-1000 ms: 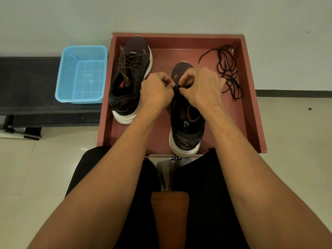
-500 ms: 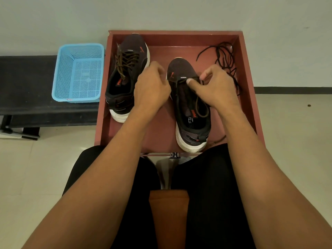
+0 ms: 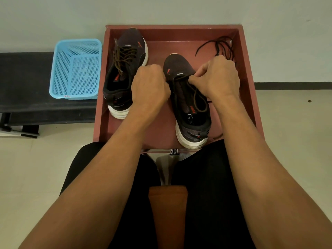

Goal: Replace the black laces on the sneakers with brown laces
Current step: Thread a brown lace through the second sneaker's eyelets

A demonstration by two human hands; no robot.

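2 sneakers [image 3: 193,121]; 1 loose brown lace [image 3: 194,97] pinched by right hand [image 3: 218,76]; left hand [image 3: 150,85] curled, contents unclear; 1 black-lace heap [image 3: 221,46] beyond right hand.

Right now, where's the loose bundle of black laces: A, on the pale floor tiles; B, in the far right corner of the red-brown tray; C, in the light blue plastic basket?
B: the loose black laces lie in the far right corner of the red-brown tray, just beyond the right hand, which pinches a brown lace.
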